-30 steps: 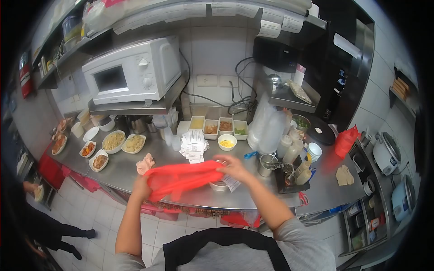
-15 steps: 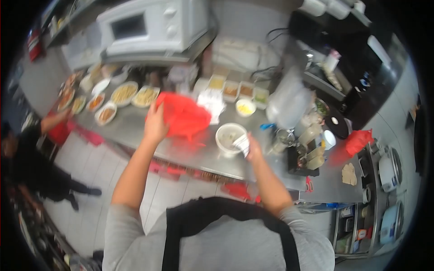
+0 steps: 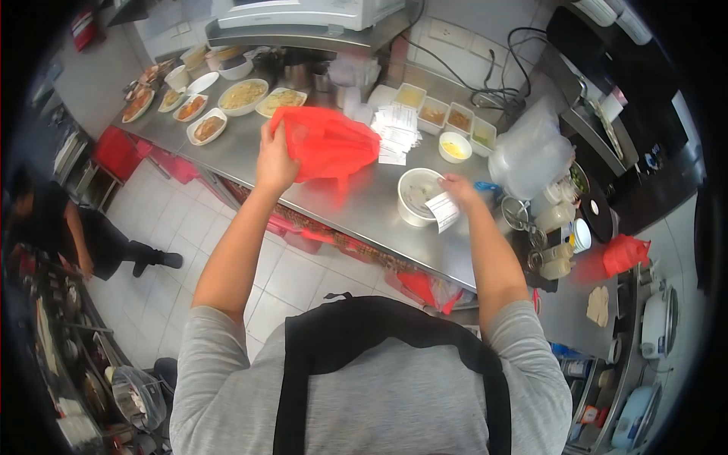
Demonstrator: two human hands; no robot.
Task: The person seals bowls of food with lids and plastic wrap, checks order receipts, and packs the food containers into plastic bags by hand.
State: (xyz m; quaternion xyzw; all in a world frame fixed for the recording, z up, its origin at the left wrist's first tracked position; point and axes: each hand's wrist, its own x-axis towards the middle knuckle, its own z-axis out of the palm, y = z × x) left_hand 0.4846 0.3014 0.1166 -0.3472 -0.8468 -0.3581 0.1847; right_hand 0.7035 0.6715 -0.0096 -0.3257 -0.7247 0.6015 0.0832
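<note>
My left hand (image 3: 276,161) is closed on a red plastic bag (image 3: 334,142), which hangs over the steel counter. In my right hand (image 3: 460,189) is a small printed paper slip (image 3: 443,213), pinched at its upper edge. The slip overlaps the right rim of a white round tub (image 3: 412,214) standing on the counter. Something pale lies inside the tub, too unclear to name. Behind the bag, a pile of printed slips (image 3: 396,133) rests on the counter, and a small bowl with yellow contents (image 3: 454,147) stands behind the tub.
Plates of food, including a noodle dish (image 3: 243,95), line the counter's back left. Small containers (image 3: 433,114) sit along the wall. Clear plastic bags (image 3: 531,155), jars and bottles (image 3: 557,260) crowd the right. A co-worker (image 3: 68,227) is on the floor at far left.
The view has shifted, so the counter appears turned and farther right. Both hands keep their holds on the bag and the slip. The co-worker's arm has dropped away from the counter.
</note>
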